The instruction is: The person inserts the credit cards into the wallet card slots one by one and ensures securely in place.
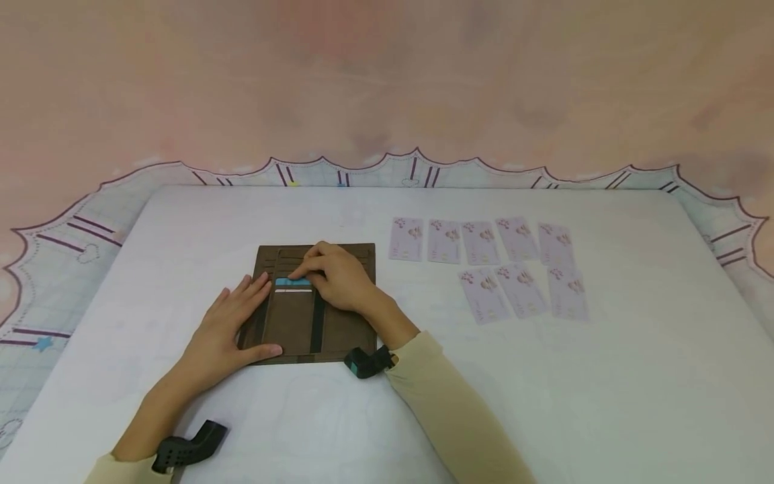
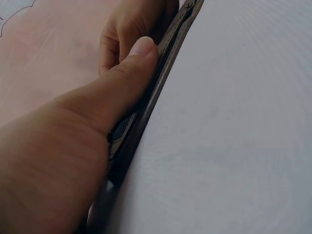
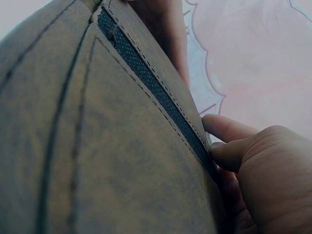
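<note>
Brown wallet [image 1: 290, 326] lies open on white desk [image 1: 635, 383]; left hand [image 1: 226, 333], grip apart, rests against it. Right hand [image 1: 343, 277] at blue card [image 1: 289, 281], clamping untellable; skewed push could bend card.

The wallet [image 1: 296, 319] is brown (with dark stitching [image 3: 79, 129]), one card [image 1: 284, 282] blue, the printed cards [image 1: 480, 243] lilac.

Head view: print on the pale purple rectangular cards [image 1: 480, 243] too small to read; thin blue card [image 1: 284, 282] partly hidden by the brown leather wallet [image 1: 290, 329] and the bare right hand [image 1: 345, 275]; wallet's left edge partly covered by the bare left hand [image 1: 232, 329]. Right wrist view: wallet cut off at left.
</note>
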